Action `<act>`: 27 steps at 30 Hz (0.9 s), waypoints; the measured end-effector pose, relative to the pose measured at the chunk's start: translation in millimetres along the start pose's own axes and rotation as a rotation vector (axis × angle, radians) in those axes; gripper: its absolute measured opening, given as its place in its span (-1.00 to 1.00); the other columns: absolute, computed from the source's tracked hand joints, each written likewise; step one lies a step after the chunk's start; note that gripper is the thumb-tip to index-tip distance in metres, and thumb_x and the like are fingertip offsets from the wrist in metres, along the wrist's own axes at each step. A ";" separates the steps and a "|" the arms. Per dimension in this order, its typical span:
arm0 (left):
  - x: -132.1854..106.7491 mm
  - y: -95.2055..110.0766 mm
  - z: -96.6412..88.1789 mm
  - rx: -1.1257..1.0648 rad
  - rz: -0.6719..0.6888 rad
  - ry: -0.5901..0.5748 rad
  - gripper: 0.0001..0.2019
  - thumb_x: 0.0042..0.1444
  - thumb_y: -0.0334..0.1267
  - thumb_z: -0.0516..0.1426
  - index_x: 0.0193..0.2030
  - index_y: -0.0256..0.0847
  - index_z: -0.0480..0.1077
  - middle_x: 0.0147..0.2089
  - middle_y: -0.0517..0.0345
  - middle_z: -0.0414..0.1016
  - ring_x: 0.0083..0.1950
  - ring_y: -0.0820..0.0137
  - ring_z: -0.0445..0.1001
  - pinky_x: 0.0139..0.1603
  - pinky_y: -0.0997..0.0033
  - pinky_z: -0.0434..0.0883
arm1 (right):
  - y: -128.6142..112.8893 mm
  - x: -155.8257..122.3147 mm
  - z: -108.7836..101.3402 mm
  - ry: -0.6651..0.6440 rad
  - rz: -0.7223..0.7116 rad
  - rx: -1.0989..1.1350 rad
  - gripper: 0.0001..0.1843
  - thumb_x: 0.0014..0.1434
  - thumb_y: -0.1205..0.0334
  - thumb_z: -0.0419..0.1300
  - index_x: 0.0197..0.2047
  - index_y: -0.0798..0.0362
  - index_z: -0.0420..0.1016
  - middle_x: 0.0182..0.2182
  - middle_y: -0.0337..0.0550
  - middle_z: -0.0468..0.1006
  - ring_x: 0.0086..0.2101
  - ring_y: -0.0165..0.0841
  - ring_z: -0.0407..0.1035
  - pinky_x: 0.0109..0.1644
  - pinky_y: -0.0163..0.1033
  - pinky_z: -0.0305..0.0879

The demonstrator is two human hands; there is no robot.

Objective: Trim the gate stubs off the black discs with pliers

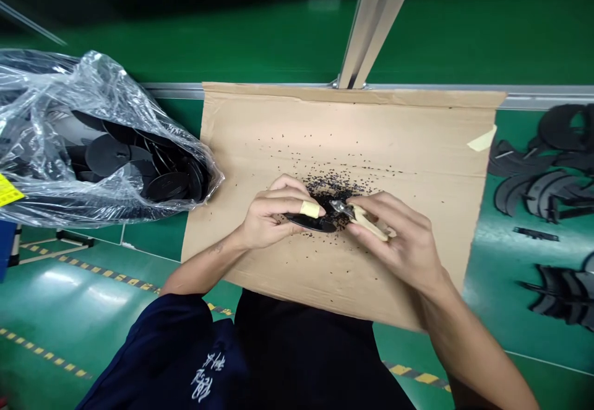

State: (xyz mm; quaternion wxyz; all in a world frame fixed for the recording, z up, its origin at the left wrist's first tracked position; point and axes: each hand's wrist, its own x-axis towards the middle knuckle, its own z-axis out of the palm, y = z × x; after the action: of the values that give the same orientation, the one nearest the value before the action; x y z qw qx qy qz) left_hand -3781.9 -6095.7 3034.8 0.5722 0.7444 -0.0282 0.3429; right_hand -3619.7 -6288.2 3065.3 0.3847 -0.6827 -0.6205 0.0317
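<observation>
My left hand (283, 212) is closed around the edge of a black plastic disc (313, 223), with a strip of yellow tape on one finger. The disc is tilted and partly hidden by my fingers. My right hand (399, 230) grips side cutters (366, 219) with cream-coloured handles. Their metal jaws (340, 206) point left and are close to the disc's right side; I cannot tell whether they touch it. Beneath both hands, many tiny black plastic bits (331, 182) lie in a pile and scatter outward.
A cardboard sheet (260, 268) covers the middle of the green table. On the left, a clear plastic bag (106, 76) holds several black discs (109, 153). Curved black parts (547, 193) lie in groups on the right. A metal post (366, 26) rises at the back edge.
</observation>
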 end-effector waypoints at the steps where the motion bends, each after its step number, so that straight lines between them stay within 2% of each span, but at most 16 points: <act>1: 0.0 0.5 0.3 0.023 0.004 0.002 -0.79 0.16 -0.17 0.39 -0.05 0.05 0.68 -0.19 0.08 0.73 -0.18 0.29 0.58 -0.09 0.20 0.47 | 0.6 0.2 -0.7 -0.013 0.016 -0.069 -0.67 0.37 0.13 0.26 0.16 0.02 0.51 -0.17 -0.02 0.62 -0.24 -0.23 0.51 -0.26 -0.13 0.44; 5: -0.8 1.0 0.5 0.122 -0.013 -0.041 -0.76 0.18 -0.20 0.37 0.00 0.01 0.66 -0.16 0.10 0.72 -0.18 0.31 0.59 -0.10 0.22 0.47 | -9.6 5.3 -6.6 -0.100 -0.010 -0.452 -0.63 0.40 0.05 0.21 0.14 0.09 0.53 -0.19 0.06 0.62 -0.22 -0.13 0.45 -0.25 -0.07 0.35; 8: -1.1 2.5 0.0 0.190 0.027 -0.072 -0.73 0.22 -0.32 0.31 0.06 -0.04 0.61 -0.10 0.09 0.71 -0.12 0.32 0.61 -0.07 0.23 0.50 | -26.0 9.5 -16.6 -0.143 -0.063 -0.587 -0.67 0.40 0.10 0.20 0.12 0.09 0.54 -0.18 0.07 0.62 -0.21 -0.12 0.44 -0.26 -0.09 0.27; 10: -1.6 5.3 -0.7 0.216 0.056 -0.046 -0.74 0.23 -0.38 0.28 0.04 -0.10 0.59 -0.05 0.04 0.69 -0.05 0.31 0.62 -0.02 0.23 0.53 | -34.0 9.2 -25.7 -0.142 -0.071 -0.614 -0.67 0.39 0.09 0.22 0.12 0.08 0.54 -0.19 0.06 0.62 -0.22 -0.12 0.44 -0.27 -0.08 0.27; 13: -3.6 11.6 -2.2 0.145 -0.016 0.013 -0.84 0.18 -0.37 0.31 -0.08 -0.18 0.55 -0.06 0.00 0.64 -0.02 0.31 0.61 0.01 0.26 0.55 | -36.3 4.1 -36.5 -0.082 -0.005 -0.465 -0.63 0.38 0.03 0.24 0.14 0.03 0.51 -0.18 0.04 0.62 -0.20 -0.11 0.48 -0.21 -0.05 0.37; 15: -5.5 15.6 -2.6 0.005 -0.121 0.043 -0.87 0.18 -0.31 0.32 -0.17 -0.20 0.48 -0.12 0.04 0.59 -0.07 0.32 0.61 -0.04 0.29 0.57 | -32.8 0.2 -37.8 -0.027 0.050 -0.283 -0.61 0.35 0.02 0.27 0.17 -0.02 0.51 -0.15 0.00 0.63 -0.18 -0.12 0.51 -0.16 -0.04 0.44; 17: -7.4 18.7 -2.1 -0.145 -0.193 0.065 -0.83 0.18 -0.25 0.33 -0.23 -0.20 0.42 -0.16 0.08 0.54 -0.10 0.33 0.63 -0.07 0.30 0.59 | -28.0 -2.2 -33.8 0.015 0.062 -0.174 -0.61 0.32 0.05 0.30 0.17 -0.04 0.52 -0.14 -0.02 0.63 -0.16 -0.13 0.54 -0.12 -0.03 0.48; 23: -12.7 21.3 1.6 -0.357 -0.249 0.077 -0.62 0.07 -0.08 0.44 -0.36 -0.21 0.34 -0.22 0.11 0.52 -0.19 0.40 0.55 -0.12 0.37 0.54 | -20.6 1.2 -15.1 0.039 -0.099 -0.142 -0.60 0.29 0.12 0.34 0.17 -0.04 0.54 -0.13 -0.01 0.64 -0.19 -0.17 0.54 -0.14 -0.04 0.51; 27: -16.1 21.8 6.9 -0.449 -0.327 0.095 -0.55 0.01 -0.11 0.47 -0.40 -0.21 0.26 -0.23 0.15 0.49 -0.22 0.43 0.50 -0.16 0.41 0.51 | -20.9 3.8 -9.3 0.056 -0.219 -0.107 -0.56 0.28 0.18 0.35 0.20 0.00 0.49 -0.12 0.01 0.63 -0.17 -0.19 0.54 -0.18 -0.08 0.50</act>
State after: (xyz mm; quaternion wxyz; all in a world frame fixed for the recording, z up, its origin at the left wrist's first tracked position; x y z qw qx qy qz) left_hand -3800.3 -6114.9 3043.4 0.7712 0.5769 0.0438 0.2655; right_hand -3631.2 -6290.8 3085.2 0.3659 -0.6309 -0.6812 -0.0627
